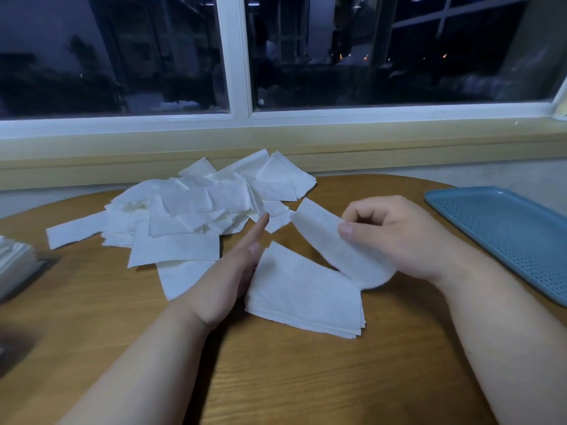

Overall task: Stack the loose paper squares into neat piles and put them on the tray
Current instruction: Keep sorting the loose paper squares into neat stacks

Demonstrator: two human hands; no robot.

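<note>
The right hand (395, 237) pinches one paper square (325, 237) between thumb and curled fingers, just above the neat pile (306, 292) on the table (276, 378); the left hand (227, 280), fingers straight and together, presses the pile's left edge; the loose heap (196, 207) lies beyond, the tray (506, 234) to the right; the squares look thin, limp and light, best held by a corner.

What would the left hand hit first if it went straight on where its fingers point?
The loose heap of paper squares: the left hand aims straight fingers at its near right edge. Whether the fingertip touches it is unclear.
</note>
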